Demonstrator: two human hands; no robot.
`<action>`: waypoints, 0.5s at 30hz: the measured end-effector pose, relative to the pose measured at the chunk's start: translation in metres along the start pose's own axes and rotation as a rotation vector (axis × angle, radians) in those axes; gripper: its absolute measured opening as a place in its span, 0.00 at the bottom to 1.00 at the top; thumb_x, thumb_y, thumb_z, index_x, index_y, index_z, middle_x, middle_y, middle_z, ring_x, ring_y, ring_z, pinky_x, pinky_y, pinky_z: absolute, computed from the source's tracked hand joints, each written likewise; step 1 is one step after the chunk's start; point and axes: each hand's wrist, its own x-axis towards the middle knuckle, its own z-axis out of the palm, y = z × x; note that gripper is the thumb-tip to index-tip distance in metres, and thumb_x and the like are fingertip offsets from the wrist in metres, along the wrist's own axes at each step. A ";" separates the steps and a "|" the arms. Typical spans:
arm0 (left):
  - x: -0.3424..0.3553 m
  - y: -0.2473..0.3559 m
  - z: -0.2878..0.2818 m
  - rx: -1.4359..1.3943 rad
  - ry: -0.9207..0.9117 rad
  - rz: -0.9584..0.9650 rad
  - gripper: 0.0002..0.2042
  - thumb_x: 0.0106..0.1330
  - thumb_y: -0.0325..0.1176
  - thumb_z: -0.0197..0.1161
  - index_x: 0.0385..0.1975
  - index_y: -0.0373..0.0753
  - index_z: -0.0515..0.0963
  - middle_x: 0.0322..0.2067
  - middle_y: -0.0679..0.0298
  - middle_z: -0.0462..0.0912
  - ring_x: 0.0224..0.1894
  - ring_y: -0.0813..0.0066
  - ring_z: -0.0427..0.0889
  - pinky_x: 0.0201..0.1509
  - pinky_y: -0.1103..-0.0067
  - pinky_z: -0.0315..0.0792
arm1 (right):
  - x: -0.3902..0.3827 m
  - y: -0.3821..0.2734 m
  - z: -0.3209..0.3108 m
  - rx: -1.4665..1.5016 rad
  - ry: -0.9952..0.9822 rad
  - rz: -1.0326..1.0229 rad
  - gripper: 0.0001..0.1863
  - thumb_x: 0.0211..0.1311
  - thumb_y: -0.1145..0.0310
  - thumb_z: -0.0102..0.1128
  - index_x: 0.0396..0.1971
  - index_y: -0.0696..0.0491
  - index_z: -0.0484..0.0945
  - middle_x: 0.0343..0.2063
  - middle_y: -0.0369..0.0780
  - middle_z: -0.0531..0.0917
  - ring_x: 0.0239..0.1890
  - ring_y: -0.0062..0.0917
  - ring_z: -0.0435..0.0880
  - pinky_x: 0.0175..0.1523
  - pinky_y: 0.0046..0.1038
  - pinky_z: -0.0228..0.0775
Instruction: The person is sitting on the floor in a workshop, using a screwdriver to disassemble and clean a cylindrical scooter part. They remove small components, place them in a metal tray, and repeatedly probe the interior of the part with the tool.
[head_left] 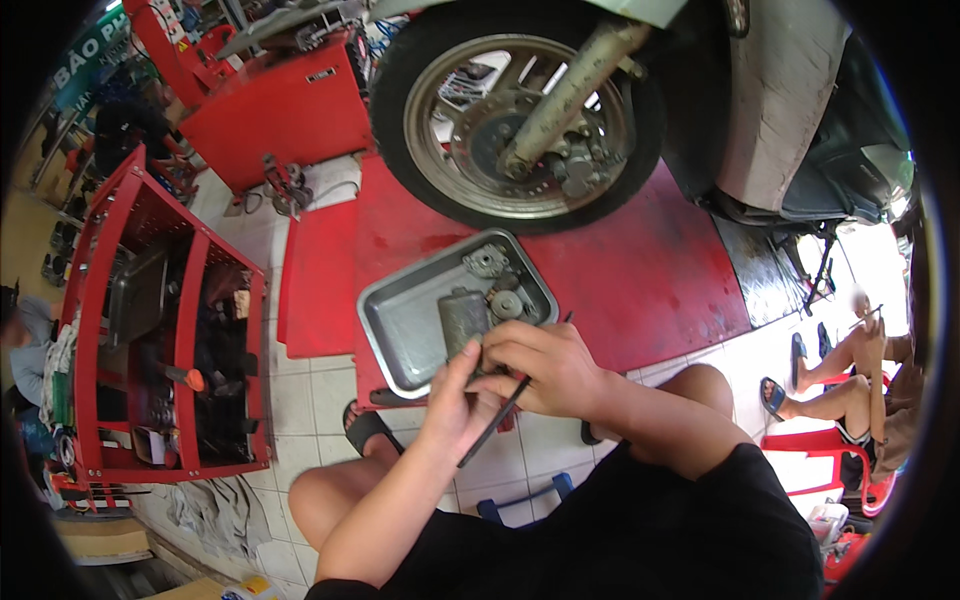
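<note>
Black clothing [600,530] is cropped; right hand [548,366] partly hides dark rod [494,423].

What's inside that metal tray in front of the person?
The metal tray holds a grey cylinder and, to its right, smaller metal parts. The left hand and right hand cover part of the tray's near side; whatever lies beneath them can't be seen.

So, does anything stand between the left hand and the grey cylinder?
Nothing visible: the left hand is by the near end of the cylinder; whether they touch is unclear. The dark rod slants past the hand's right.
</note>
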 end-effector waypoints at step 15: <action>0.013 0.001 -0.012 0.006 -0.021 -0.101 0.21 0.72 0.49 0.57 0.51 0.37 0.70 0.48 0.58 0.78 0.52 0.64 0.80 0.60 0.68 0.74 | 0.008 -0.003 -0.003 0.038 0.034 -0.041 0.14 0.51 0.61 0.73 0.32 0.53 0.80 0.36 0.34 0.81 0.28 0.29 0.83 0.28 0.29 0.74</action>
